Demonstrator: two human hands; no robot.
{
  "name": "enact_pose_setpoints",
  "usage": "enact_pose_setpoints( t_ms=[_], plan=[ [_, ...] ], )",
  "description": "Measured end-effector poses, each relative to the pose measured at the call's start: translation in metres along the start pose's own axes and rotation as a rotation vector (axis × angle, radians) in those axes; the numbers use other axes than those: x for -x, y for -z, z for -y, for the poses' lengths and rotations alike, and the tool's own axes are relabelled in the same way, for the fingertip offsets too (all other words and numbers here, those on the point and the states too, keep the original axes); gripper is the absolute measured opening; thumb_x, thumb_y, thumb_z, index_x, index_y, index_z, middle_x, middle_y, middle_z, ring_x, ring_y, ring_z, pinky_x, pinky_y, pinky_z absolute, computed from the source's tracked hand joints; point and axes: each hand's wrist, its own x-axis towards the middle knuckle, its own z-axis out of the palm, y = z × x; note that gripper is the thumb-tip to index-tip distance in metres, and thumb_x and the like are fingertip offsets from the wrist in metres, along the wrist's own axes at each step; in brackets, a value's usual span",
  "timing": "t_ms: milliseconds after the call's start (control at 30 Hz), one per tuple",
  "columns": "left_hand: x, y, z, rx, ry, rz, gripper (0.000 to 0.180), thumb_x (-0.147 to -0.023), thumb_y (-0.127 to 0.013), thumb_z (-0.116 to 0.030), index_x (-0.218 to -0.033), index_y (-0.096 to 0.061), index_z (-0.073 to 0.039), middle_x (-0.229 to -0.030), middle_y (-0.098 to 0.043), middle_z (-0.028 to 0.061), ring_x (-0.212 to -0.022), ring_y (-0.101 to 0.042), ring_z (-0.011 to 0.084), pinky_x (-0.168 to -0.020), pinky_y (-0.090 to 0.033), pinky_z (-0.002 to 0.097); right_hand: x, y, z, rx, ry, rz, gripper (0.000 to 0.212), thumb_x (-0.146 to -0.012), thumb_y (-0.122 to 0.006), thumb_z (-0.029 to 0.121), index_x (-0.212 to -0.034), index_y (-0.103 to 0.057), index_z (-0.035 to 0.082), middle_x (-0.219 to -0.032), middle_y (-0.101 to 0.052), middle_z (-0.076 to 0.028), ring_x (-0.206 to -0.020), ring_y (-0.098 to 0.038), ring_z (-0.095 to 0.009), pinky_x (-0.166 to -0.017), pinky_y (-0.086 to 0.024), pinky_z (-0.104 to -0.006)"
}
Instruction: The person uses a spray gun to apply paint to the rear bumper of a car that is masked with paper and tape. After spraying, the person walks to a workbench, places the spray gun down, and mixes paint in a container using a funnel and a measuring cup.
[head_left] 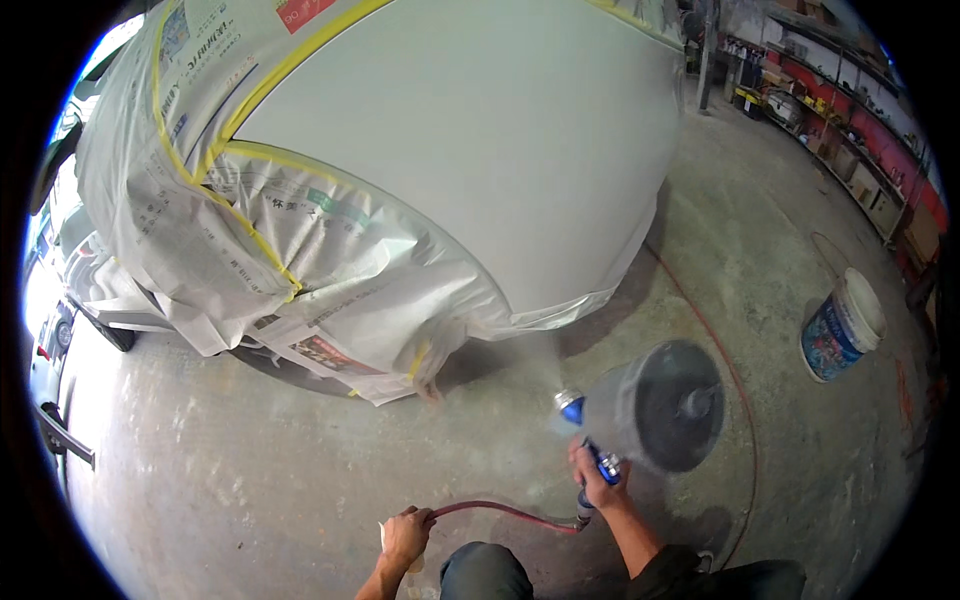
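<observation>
My right hand [602, 482] is wrapped round the grip of a blue and silver spray gun [570, 407]. A large grey cup [630, 400] is on the gun, its round dark lid facing me. Pale mist leaves the nozzle toward the lower edge of a light grey car panel [470, 150], with a gap between them. A red air hose [490, 506] runs from the bottom of the gun's grip to my left hand [406, 535], whose fingers close round it. Something small and whitish shows beside the left wrist; its kind is unclear. Newspaper [350, 235] and yellow tape [285, 155] border the panel.
A white bucket [857, 310] with a blue printed side stands on the concrete floor [260, 470] at right. A thin red line [715, 335] lies across the floor behind the cup. Shelves [850, 130] loaded with boxes and tools line the far right wall. My knee [487, 572] is below.
</observation>
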Motion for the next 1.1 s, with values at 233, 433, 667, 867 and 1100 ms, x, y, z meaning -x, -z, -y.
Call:
enact_pose_setpoints(
  t_ms=[233,433,667,867,1100],
  plan=[
    [-0.023,0.009,-0.037,0.108,-0.091,-0.073,0.021,-0.088,-0.064,-0.029,-0.101,-0.070,-0.015,-0.088,-0.068,0.0093,-0.076,-0.066,0.0327,-0.065,-0.052,0.0449,-0.041,0.042,0.038,-0.026,0.115,-0.420,0.020,-0.096,-0.061,0.023,-0.095,-0.060,0.003,-0.080,-0.058,-0.003,-0.064,-0.055,-0.011,-0.045,-0.045,-0.0247],
    [-0.031,0.014,-0.047,0.131,-0.114,-0.115,0.020,-0.087,-0.065,-0.029,-0.099,-0.071,-0.014,-0.087,-0.068,0.0093,-0.077,-0.066,0.0328,-0.065,-0.052,0.0446,-0.044,0.051,0.049,0.105,-0.106,-0.355,0.020,-0.094,-0.063,0.023,-0.095,-0.060,0.003,-0.077,-0.056,-0.001,-0.058,-0.049,-0.008,-0.044,-0.037,-0.0235],
    [-0.016,0.023,-0.027,0.064,-0.089,-0.107,0.017,-0.087,-0.066,-0.028,-0.097,-0.072,-0.016,-0.088,-0.068,0.0070,-0.075,-0.066,0.0313,-0.064,-0.052,0.0431,-0.010,0.011,0.050,0.136,0.036,0.157,0.015,-0.090,-0.065,0.015,-0.095,-0.061,0.002,-0.080,-0.060,-0.004,-0.057,-0.051,-0.008,-0.046,-0.040,-0.0238],
    [-0.016,0.043,-0.042,0.151,-0.110,-0.158,0.017,-0.086,-0.067,-0.027,-0.096,-0.072,-0.014,-0.087,-0.069,0.0081,-0.075,-0.066,0.0321,-0.065,-0.052,0.0424,-0.028,0.010,0.092,-0.030,-0.032,0.060,0.015,-0.093,-0.063,0.017,-0.091,-0.061,0.002,-0.078,-0.060,-0.006,-0.056,-0.053,-0.008,-0.045,-0.042,-0.0219],
    [-0.024,0.067,-0.095,0.250,-0.214,-0.175,0.021,-0.088,-0.065,-0.026,-0.101,-0.071,-0.011,-0.088,-0.069,0.0101,-0.076,-0.066,0.0337,-0.064,-0.051,0.0436,-0.064,0.060,0.138,0.074,0.106,-0.329,0.025,-0.091,-0.065,0.025,-0.087,-0.059,0.002,-0.070,-0.056,-0.001,-0.052,-0.052,-0.008,-0.041,-0.043,-0.0249]
  ],
)
